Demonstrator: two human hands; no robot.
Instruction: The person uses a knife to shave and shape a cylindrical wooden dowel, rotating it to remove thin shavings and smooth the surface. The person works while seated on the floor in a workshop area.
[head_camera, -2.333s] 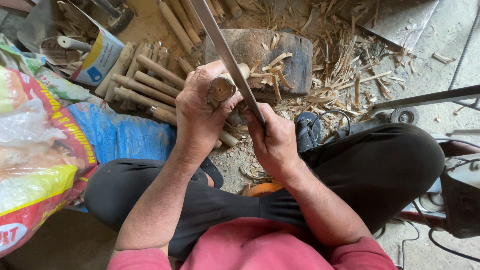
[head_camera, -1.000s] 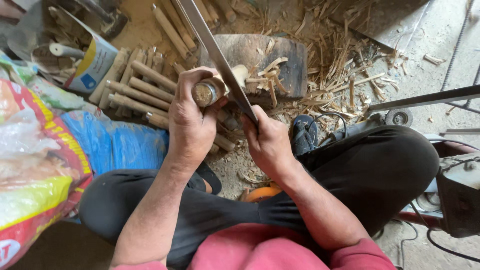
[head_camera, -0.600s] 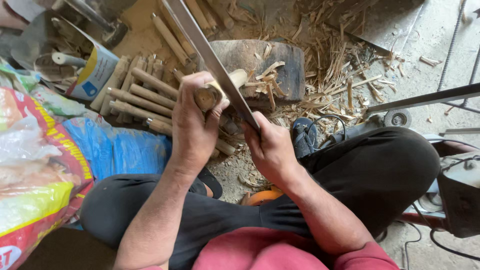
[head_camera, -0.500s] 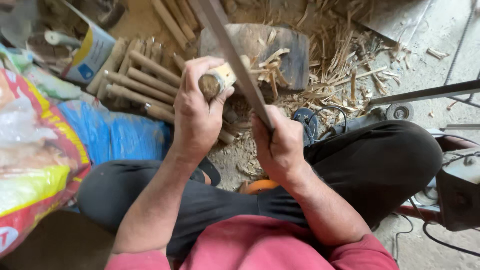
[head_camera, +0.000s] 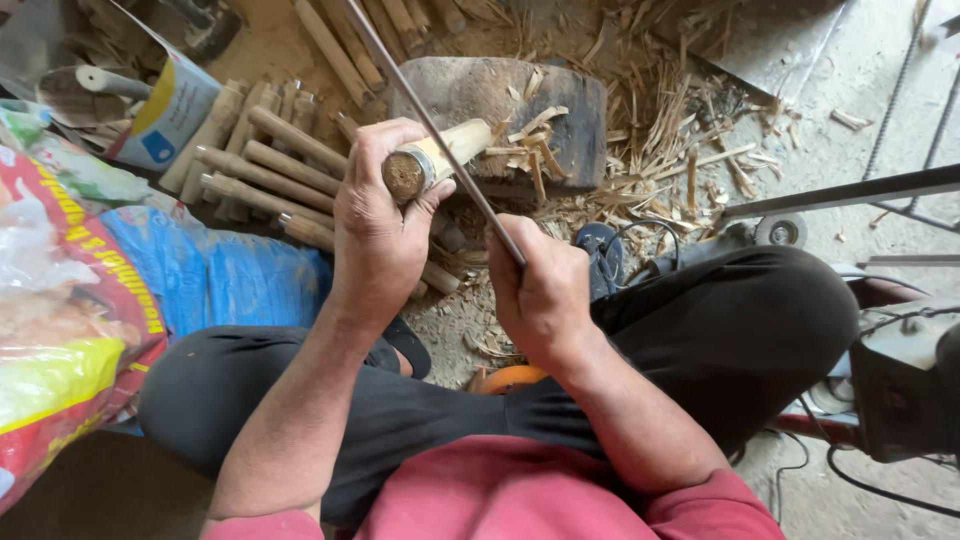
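The left hand (head_camera: 378, 228) is curled tight, fingers wrapped round and thumb pressed in, with its back facing up. The right hand (head_camera: 541, 290) is closed in a fist, a little lower and nearer the body. Both bare forearms reach forward over the crossed legs.

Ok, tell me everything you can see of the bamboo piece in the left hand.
The bamboo piece is a short, pale yellow-tan cylinder with a rough brown cut end facing the camera. The left hand wraps around its near end and holds it slanting, its far end resting on the wooden chopping block. The long metal blade, gripped by the right hand, lies across its top.
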